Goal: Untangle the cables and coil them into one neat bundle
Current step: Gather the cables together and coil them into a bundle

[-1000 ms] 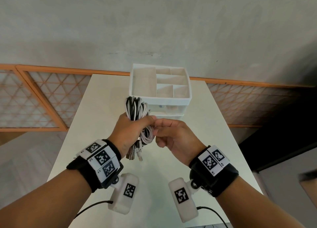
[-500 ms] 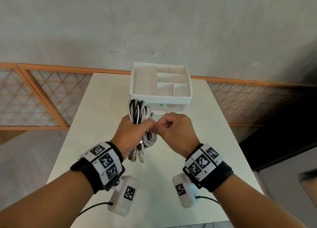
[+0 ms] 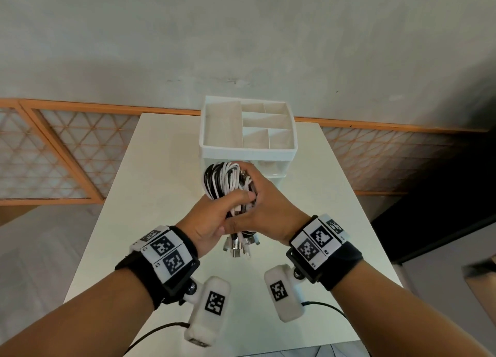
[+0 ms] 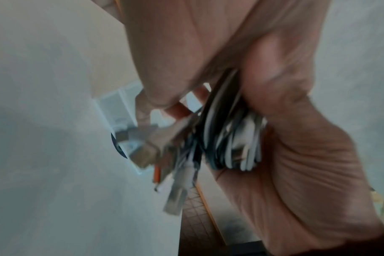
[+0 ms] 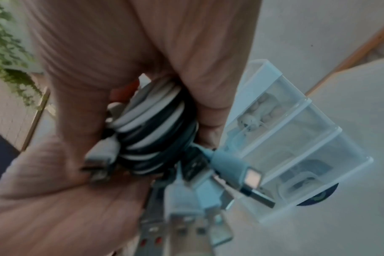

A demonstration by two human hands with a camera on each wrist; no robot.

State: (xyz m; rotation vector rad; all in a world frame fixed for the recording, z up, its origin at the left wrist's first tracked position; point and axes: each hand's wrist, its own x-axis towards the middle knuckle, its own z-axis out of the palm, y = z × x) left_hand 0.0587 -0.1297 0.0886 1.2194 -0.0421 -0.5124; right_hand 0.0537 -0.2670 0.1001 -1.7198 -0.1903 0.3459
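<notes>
A coiled bundle of black and white cables point(image 3: 224, 181) is held upright above the white table point(image 3: 150, 185). My left hand point(image 3: 214, 217) grips its lower left side, thumb across the front. My right hand point(image 3: 264, 203) wraps round it from the right, fingers curled over the coil's top. Several USB plugs point(image 3: 239, 245) hang below both hands. The left wrist view shows the coil point(image 4: 235, 143) clamped in the palm with blurred plugs point(image 4: 173, 195) dangling. In the right wrist view the stacked loops point(image 5: 156, 131) sit between fingers and palm, plugs point(image 5: 186, 225) pointing down.
A white organiser box point(image 3: 248, 151) with open top compartments and clear drawers point(image 5: 296, 147) stands just behind the hands. Orange lattice railings point(image 3: 67, 152) run along the grey wall on both sides. Bare tabletop lies to the left, right and near side.
My right hand has gone from pinching a strand beside the coil to closing round the whole bundle from the right. The bundle stays in the left hand's grip and sits slightly farther forward.
</notes>
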